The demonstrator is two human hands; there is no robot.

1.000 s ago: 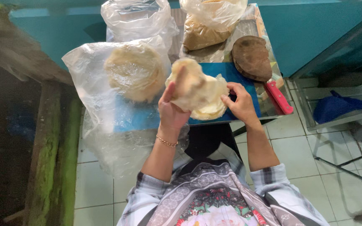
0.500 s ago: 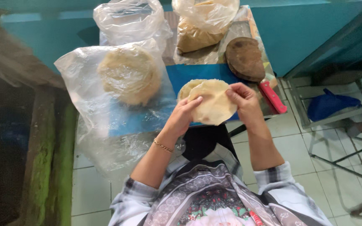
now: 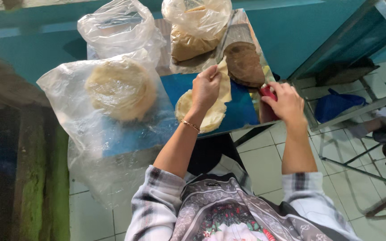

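Blue desk (image 3: 246,111) ahead: my left hand (image 3: 205,89) is pinching a thin wrapper (image 3: 211,116), my right hand (image 3: 284,101), at three o'clock, is closing on a red handle (image 3: 268,93); tugging could tear it.

A large clear plastic bag (image 3: 90,134) with a stack of pale flat rounds (image 3: 120,89) inside drapes over the table's (image 3: 242,111) left edge. Toward the far edge sit an empty crumpled bag (image 3: 117,27) and a bag of brown filling (image 3: 193,40). A blue cloth (image 3: 333,105) lies beyond the right edge.
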